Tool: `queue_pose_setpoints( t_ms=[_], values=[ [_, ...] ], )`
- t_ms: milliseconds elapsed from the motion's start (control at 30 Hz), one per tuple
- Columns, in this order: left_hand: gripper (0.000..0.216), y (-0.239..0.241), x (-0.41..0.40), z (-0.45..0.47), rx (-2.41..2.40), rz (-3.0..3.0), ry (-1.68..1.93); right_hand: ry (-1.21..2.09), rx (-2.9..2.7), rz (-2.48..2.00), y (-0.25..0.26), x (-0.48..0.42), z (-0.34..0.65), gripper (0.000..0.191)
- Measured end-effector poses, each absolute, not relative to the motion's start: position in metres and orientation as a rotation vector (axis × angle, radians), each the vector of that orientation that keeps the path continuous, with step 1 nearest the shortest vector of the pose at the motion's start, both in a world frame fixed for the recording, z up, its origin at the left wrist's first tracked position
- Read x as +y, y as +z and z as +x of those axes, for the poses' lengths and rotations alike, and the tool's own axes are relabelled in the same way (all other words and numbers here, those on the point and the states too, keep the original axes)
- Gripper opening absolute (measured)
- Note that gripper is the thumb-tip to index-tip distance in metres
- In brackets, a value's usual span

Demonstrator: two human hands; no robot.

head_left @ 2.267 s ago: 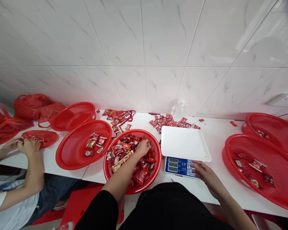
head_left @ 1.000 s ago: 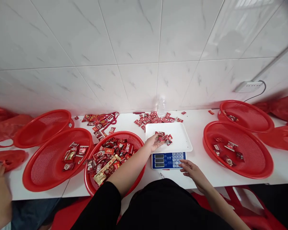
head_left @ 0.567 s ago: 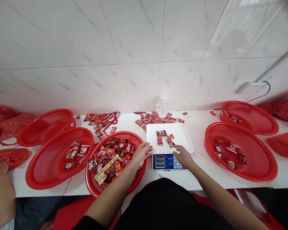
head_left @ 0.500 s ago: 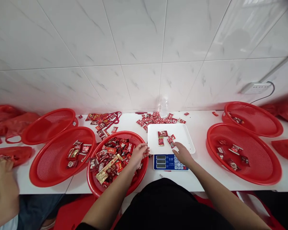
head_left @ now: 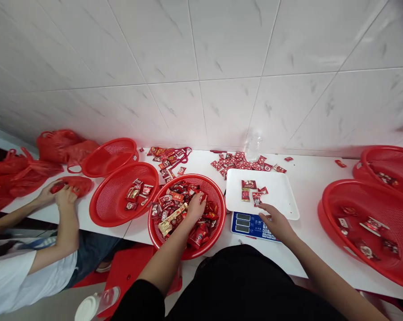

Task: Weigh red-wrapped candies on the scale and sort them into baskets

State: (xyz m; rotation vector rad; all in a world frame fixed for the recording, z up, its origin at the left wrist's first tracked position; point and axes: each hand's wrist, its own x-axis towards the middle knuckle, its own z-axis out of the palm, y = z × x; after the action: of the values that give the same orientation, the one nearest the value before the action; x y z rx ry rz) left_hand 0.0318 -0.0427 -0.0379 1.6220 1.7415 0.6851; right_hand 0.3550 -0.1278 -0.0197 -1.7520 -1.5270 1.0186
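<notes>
My left hand (head_left: 196, 208) is down in a red plastic basket (head_left: 153, 232) heaped with wrapped candies. Its fingers are bent together at a red wrapped candy (head_left: 204, 196); the fingertips are partly hidden. A long gold-and-red packet (head_left: 172, 219) lies among the candies beside that hand. My right hand (head_left: 277, 224) hovers over the front edge of a white tray (head_left: 281, 189) on a blue digital scale (head_left: 251, 225). Its fingers are apart and hold nothing, with the tips close to a small red candy packet (head_left: 256, 199). A few other packets lie on the tray.
Small red packets (head_left: 236, 160) are scattered behind the tray near a clear bottle (head_left: 254, 145). More red baskets stand left (head_left: 99, 207) and right (head_left: 325, 200). At far left, a co-worker's hands (head_left: 62, 194) handle a red bag. A lidded cup (head_left: 87, 307) is below the table.
My left hand has moved from the tray's left edge into the candy basket. My right hand has drawn slightly back from the packet, its fingers apart. The view has turned left.
</notes>
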Motion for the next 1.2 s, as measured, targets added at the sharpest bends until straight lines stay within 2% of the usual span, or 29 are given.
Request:
queue_pose_setpoints(
  t_ms=[200,400,500,633,767,867,967,1200],
  values=[
    [0.051,-0.053,-0.021,0.049,1.740,1.731,0.246,1.095,-1.373,-1.852,-0.017,-0.151,0.363,0.037],
    [0.027,-0.057,-0.021,0.063,1.697,1.640,0.184,1.145,-1.336,-1.881,-0.018,-0.167,0.363,0.037],
    [0.026,-0.054,-0.021,0.062,1.674,1.651,0.171,1.158,-1.350,-1.862,-0.017,-0.172,0.358,0.035],
    [0.030,-0.048,-0.016,0.060,1.668,1.654,0.182,1.181,-1.351,-1.820,-0.016,-0.172,0.351,0.033],
    [0.025,-0.040,-0.012,0.057,1.651,1.665,0.218,1.183,-1.356,-1.803,-0.013,-0.172,0.349,0.034],
    [0.016,-0.031,-0.013,0.051,1.658,1.799,0.226,1.181,-1.376,-1.811,-0.011,-0.175,0.350,0.034],
    [0.020,-0.015,-0.012,0.045,1.713,1.967,0.240,1.180,-1.372,-1.816,-0.010,-0.178,0.352,0.033],
    [0.025,0.028,-0.008,0.067,1.582,1.774,0.631,1.191,-1.368,-1.814,-0.011,-0.174,0.353,0.033]
  ],
)
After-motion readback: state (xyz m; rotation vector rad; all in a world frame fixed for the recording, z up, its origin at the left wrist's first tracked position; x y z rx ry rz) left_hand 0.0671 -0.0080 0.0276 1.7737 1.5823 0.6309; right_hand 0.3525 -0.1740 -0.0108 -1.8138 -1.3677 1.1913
